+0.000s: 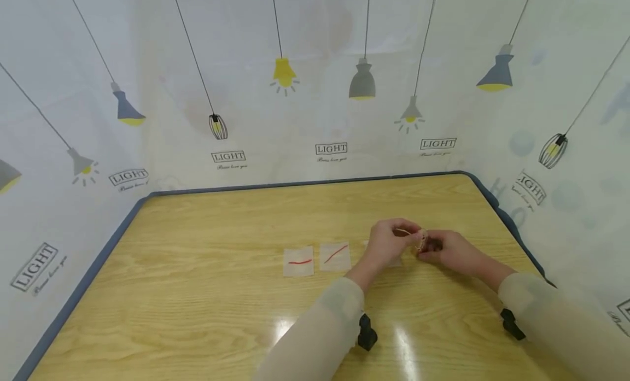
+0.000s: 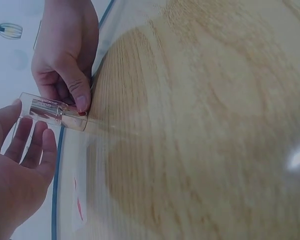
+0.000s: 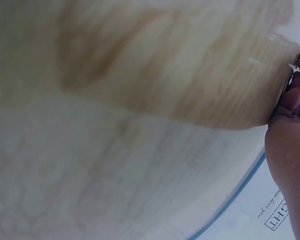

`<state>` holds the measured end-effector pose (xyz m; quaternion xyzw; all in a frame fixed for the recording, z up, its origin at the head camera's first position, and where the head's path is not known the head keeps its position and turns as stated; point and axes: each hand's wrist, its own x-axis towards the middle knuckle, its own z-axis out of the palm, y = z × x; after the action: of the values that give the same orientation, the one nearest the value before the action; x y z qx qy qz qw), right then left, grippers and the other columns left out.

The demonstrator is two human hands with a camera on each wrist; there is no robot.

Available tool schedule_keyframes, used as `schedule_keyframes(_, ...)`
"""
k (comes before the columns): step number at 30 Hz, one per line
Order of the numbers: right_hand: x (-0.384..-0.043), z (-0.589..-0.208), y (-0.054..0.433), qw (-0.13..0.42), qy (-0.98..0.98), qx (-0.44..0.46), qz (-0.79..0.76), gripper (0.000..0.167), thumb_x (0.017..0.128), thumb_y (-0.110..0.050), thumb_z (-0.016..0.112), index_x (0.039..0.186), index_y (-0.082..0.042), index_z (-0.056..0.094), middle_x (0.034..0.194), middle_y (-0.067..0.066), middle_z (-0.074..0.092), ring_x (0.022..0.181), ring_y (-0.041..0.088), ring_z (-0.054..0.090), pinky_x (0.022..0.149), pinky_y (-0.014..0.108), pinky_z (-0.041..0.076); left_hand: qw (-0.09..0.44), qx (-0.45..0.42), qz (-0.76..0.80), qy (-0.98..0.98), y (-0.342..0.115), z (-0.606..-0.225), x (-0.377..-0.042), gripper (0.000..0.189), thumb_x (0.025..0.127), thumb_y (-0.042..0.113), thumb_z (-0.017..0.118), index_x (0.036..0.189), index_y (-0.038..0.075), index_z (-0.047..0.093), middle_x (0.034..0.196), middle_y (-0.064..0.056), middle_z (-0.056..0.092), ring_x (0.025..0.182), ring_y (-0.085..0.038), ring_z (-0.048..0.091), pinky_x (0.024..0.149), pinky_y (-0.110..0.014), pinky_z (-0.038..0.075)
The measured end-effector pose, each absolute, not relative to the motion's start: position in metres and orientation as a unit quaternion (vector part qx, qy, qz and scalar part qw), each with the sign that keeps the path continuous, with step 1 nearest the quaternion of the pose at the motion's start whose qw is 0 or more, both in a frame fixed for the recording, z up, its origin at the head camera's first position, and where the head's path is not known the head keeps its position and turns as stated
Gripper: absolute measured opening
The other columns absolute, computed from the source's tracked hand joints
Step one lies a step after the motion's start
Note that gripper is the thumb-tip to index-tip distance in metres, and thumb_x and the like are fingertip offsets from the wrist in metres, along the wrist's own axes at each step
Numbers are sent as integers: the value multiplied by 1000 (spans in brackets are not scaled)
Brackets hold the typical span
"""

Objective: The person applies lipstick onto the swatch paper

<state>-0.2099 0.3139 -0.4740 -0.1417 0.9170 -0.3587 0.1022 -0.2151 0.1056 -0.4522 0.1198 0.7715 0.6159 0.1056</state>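
Between my two hands is a small clear tube with lettering and a gold inner part, like a lipstick tube (image 2: 50,111). In the head view, the lipstick tube (image 1: 421,241) shows only as a small piece at the fingertips. My left hand (image 1: 386,243) pinches its clear end between thumb and fingers. The right hand (image 1: 450,251) grips the gold end, its thumb lying along the side in the left wrist view. At the edge of the right wrist view, part of the right hand (image 3: 292,132) shows with the tube mostly hidden.
Two pale paper squares, the left card (image 1: 298,268) and the middle card (image 1: 331,263), lie on the wooden table (image 1: 197,293), each with a red line. A third card (image 1: 395,262) is partly covered by the left hand. Lamp-printed cloth walls (image 1: 295,118) surround the table.
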Motion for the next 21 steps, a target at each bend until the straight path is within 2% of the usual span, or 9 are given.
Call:
schedule_keyframes(7,-213,-477,312,105,921,-126,-352,15,100,-22,76,107,-10,70,94,3,69,85,15,59,72,27,49,104,144,631,755,104,-456,-217,26,99,18,77,125,23,77,111,3,78,99,-6,72,82,-24,61)
schedule_keyframes(13,-212,-477,315,101,922,-126,-352,19,97,-26,80,105,-11,71,91,2,69,82,13,58,71,26,48,111,153,630,753,104,-457,-216,31,99,19,78,129,23,74,121,-1,76,103,-8,71,82,-23,60)
schedule_keyframes(16,-213,-472,318,117,919,-136,-351,25,96,-28,82,106,-8,69,91,3,66,81,14,57,70,27,48,109,149,624,759,100,-453,-215,33,99,20,79,131,23,73,128,-5,75,105,-9,71,82,-24,61)
schedule_keyframes(17,-214,-469,318,130,919,-138,-346,33,95,-29,83,114,-6,68,97,5,67,85,15,58,72,28,49,107,151,617,765,97,-451,-215,35,99,22,78,133,23,72,130,-5,74,107,-10,71,83,-24,60)
schedule_keyframes(19,-215,-455,319,162,923,-141,-320,61,93,-35,84,134,3,60,111,15,68,95,23,63,79,34,54,102,160,597,780,87,-442,-217,38,100,26,77,137,24,69,136,-4,72,116,-15,70,88,-27,61)
schedule_keyframes(21,-214,-434,317,190,929,-145,-283,91,93,-43,83,154,10,41,132,28,62,112,38,65,91,46,58,91,177,566,800,74,-429,-219,41,103,31,73,143,24,65,142,-3,68,126,-20,67,94,-31,61)
